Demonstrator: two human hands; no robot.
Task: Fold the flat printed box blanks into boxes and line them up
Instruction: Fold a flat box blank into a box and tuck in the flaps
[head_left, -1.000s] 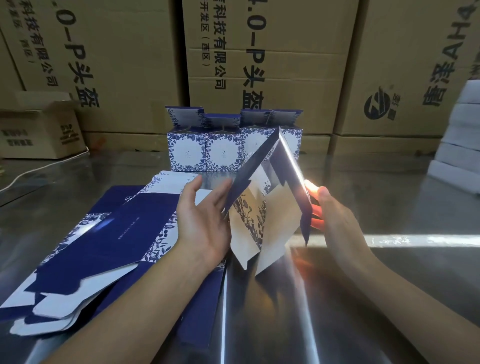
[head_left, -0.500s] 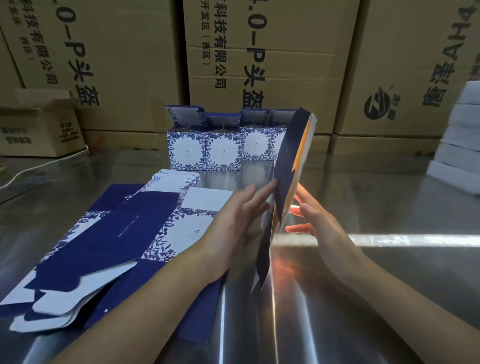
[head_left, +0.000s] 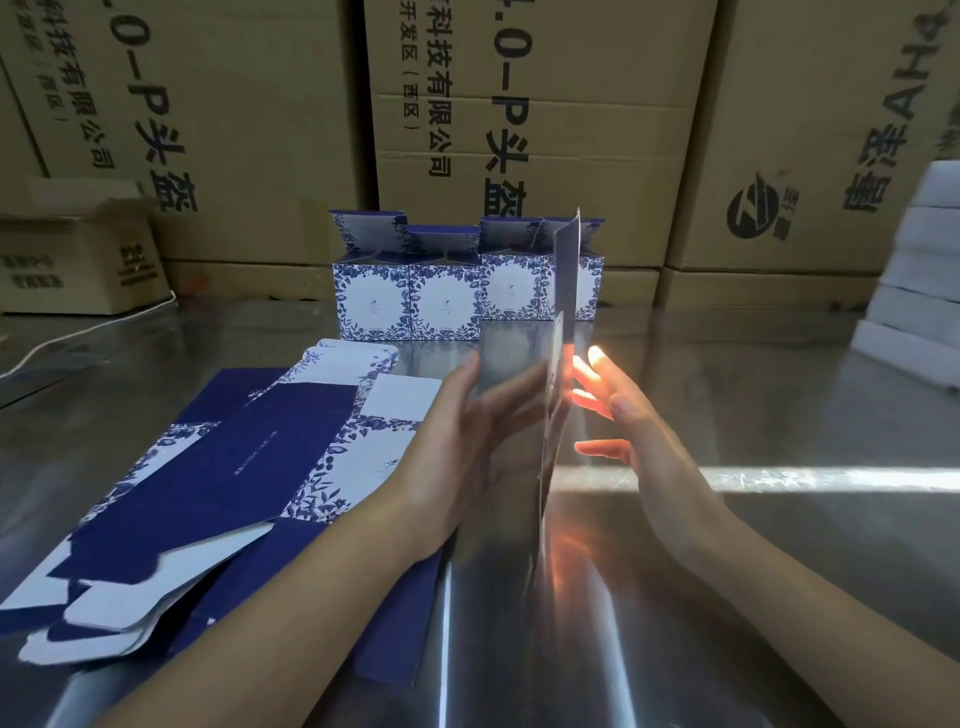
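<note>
Far to the left of the upright blank (head_left: 565, 291), a small open carton (head_left: 78, 260) is sitting by the wall, its print too blurred to read. Nearer, left of that blank, the stack of flat blanks (head_left: 208, 493) is lying fanned on the steel table (head_left: 779, 571) — navy panels and white panels with blue leaves. Behind the blank, tall brown cartons (head_left: 519, 104) are showing black print: "科技有限公司", "(西区)" and "0-P头盔". Four folded boxes (head_left: 447, 296) are standing in a row just behind it, top flaps up. My left hand (head_left: 467, 447) is lying flat against the blank's left face, fingers straight, gripping nothing. The blank is standing edge-on to me between my palms. My right hand (head_left: 639, 431) is hovering just right of it, fingers straight and spread — touching or not, I cannot tell. Far right, white boxes (head_left: 924, 291) are sitting stacked.
</note>
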